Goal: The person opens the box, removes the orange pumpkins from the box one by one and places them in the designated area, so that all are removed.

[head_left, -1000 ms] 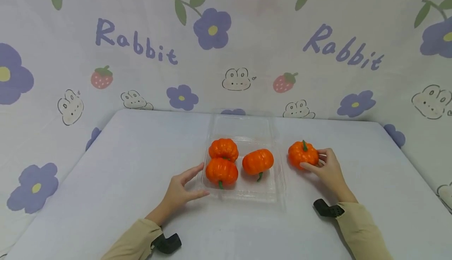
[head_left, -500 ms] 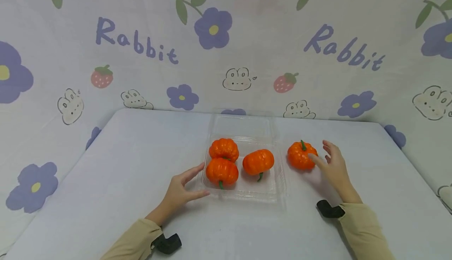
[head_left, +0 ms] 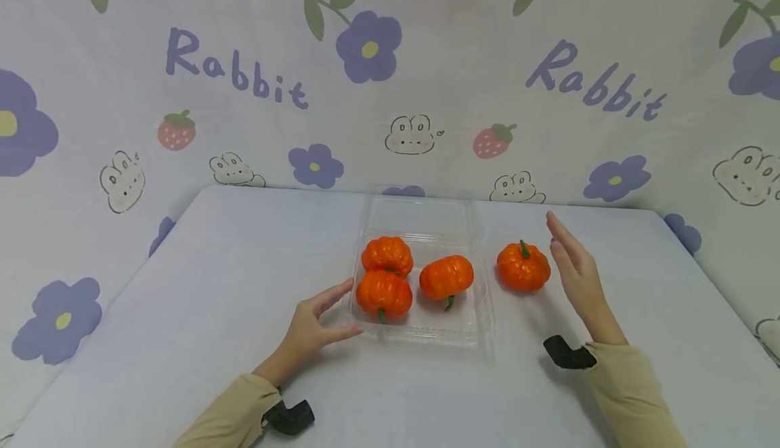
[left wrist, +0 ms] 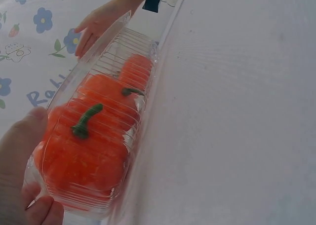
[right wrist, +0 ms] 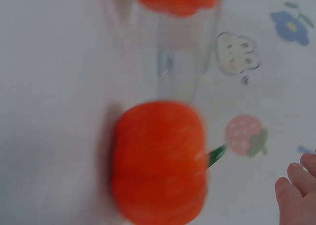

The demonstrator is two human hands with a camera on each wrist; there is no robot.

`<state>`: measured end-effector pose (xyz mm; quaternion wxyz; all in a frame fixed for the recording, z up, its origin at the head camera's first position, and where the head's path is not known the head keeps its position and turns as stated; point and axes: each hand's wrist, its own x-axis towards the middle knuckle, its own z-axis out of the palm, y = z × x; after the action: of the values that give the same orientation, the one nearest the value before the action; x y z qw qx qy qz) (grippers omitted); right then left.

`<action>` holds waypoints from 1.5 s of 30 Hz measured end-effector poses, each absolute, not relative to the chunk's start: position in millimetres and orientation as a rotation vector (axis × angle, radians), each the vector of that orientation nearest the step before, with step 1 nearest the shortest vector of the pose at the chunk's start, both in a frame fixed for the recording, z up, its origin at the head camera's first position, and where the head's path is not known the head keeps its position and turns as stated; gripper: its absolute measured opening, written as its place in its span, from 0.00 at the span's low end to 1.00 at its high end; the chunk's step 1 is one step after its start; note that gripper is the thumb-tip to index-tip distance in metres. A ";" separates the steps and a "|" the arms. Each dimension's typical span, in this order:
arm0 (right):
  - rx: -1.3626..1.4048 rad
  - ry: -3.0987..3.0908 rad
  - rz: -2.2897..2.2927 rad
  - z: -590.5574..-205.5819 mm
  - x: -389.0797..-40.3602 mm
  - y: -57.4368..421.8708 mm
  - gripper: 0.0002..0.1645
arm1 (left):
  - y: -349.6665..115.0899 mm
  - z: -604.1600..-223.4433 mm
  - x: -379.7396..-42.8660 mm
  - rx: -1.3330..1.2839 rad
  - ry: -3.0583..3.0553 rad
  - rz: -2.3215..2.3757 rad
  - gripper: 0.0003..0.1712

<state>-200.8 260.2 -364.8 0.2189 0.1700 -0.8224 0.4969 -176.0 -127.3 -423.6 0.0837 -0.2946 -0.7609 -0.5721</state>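
Note:
A clear plastic box (head_left: 420,333) with its lid folded back holds three small orange pumpkins; one pumpkin (head_left: 445,277) lies tipped with its green stem toward the person. At the box's near left corner, my left hand (head_left: 311,326) rests with thumb and fingers spread along the sides. A fourth pumpkin (head_left: 523,267) sits upright on the table, right of the box. Just to its right, my right hand (head_left: 581,282) hovers apart from it, fingers straight and holding nothing. In the left wrist view, box pumpkins (left wrist: 84,151) show through the ribbed wall.
The white table (head_left: 244,252) ends at a back edge against a hanging cloth (head_left: 451,49) printed with flowers, rabbits and strawberries. The box's raised clear lid (head_left: 417,216) leans toward that cloth. Black curved pieces (head_left: 569,353) sit at both wrists.
My right hand has let go of the upright pumpkin, drawn away to the right and straightened its fingers. The pumpkin stays beside the box. My left hand has not visibly moved.

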 end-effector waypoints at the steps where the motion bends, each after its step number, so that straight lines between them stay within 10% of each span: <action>1: 0.480 -2.273 1.390 -363.3 -202.1 258.9 0.25 | -127.7 -423.4 -176.1 -0.883 -2.267 -1.700 0.36; 14: 0.958 -2.123 1.578 -365.4 -217.5 231.6 0.25 | -127.9 -427.3 -178.7 -0.884 -2.254 -1.715 0.35; 45: 1.020 -2.473 1.636 -383.1 -213.3 198.2 0.17 | -127.3 -427.6 -177.3 -0.893 -2.247 -1.733 0.35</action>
<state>-213.3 198.2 -383.1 0.0030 0.3254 -0.7887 0.5216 -177.3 -127.3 -427.6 0.0832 -0.2991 -0.7527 -0.5805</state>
